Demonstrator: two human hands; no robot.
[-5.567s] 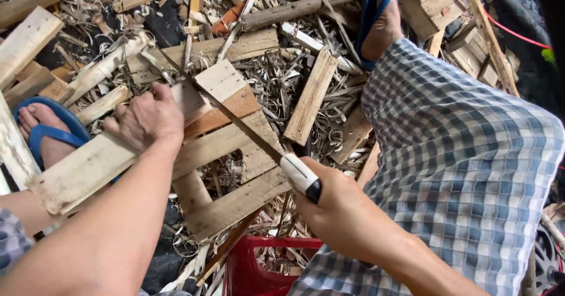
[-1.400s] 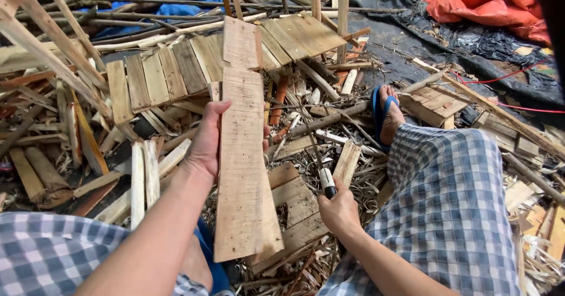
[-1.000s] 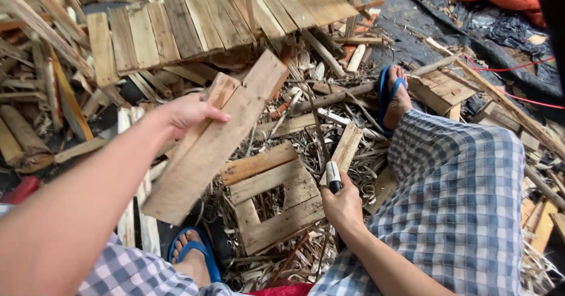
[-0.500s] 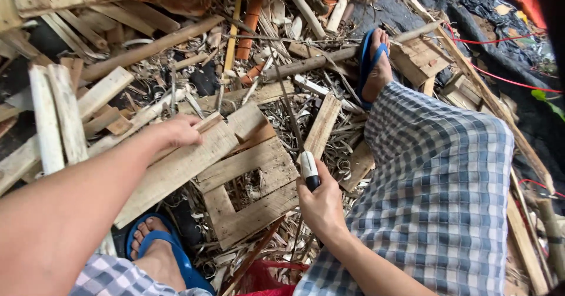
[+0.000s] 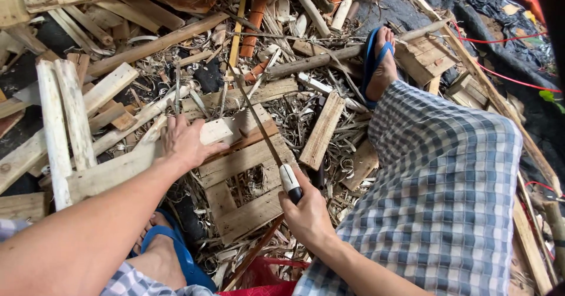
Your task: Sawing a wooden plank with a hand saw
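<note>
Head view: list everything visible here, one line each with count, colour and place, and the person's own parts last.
plank: one, pale wood, lying across the frame, under the left hand
wooden frame: one, brownish slats, centre, on the shavings
knife: one, thin dark blade, white and black handle, in the right hand, blade laid over the plank's end
loose sticks and offcuts: many, pale and brown, left and top
wood shavings: a heap, grey-brown, all around the frame
black sheeting: dark, top right
red cord: red, right side
sandals: two, blue, one on each foot
checked cloth: blue and white, over the right leg
left hand: pressing the plank flat
right hand: fingers wrapped around the knife handle
</note>
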